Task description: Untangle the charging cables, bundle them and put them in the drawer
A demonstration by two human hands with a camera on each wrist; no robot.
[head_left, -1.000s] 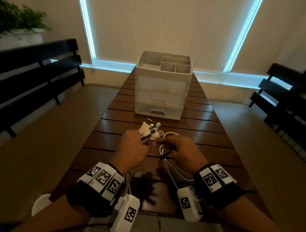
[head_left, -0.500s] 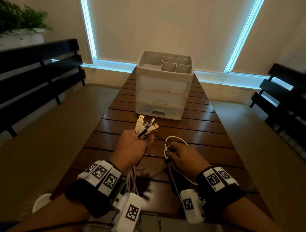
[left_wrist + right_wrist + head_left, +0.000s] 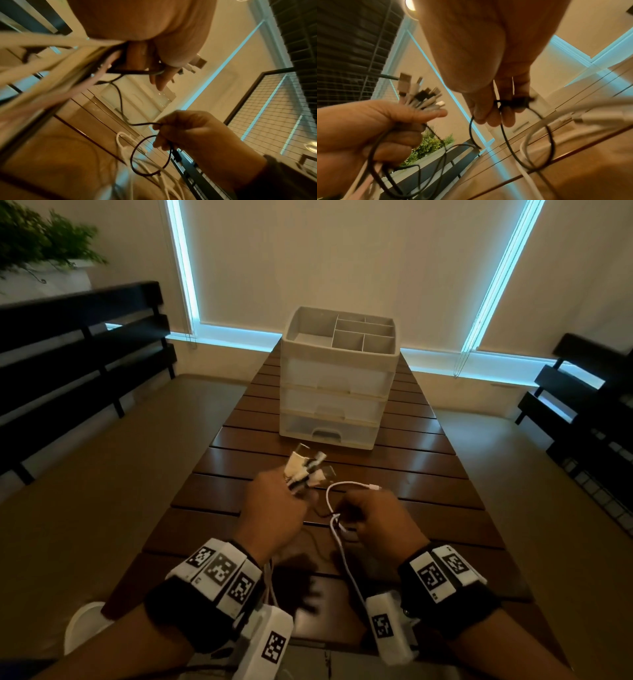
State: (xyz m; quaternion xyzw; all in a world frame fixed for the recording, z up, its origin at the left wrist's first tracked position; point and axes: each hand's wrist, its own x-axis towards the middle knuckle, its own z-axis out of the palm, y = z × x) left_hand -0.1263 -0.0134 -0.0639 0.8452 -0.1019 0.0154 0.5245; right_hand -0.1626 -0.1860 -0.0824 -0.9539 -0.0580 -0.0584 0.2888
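My left hand [image 3: 274, 508] grips a bunch of charging cables in its fist, their white and black plug ends [image 3: 306, 469] fanned out above it, also seen in the right wrist view as plug ends [image 3: 421, 94]. My right hand [image 3: 373, 515] pinches a thin black cable [image 3: 527, 142] that loops below the fingers, with a white cable [image 3: 334, 491] arching beside it and trailing down toward me. The black cable [image 3: 149, 154] runs between both hands. A white three-drawer unit [image 3: 332, 402] stands on the slatted wooden table [image 3: 428, 474] beyond my hands, drawers closed.
The drawer unit's top tray [image 3: 342, 333] has open compartments. Dark benches stand at the left [image 3: 75, 354] and right [image 3: 589, 412] of the narrow table. A potted plant [image 3: 41, 244] sits at the upper left. Blinds cover the windows behind.
My left hand with the plug ends has tilted and shifted slightly right. My right hand has moved up and nearer the left, lifting the white cable loop.
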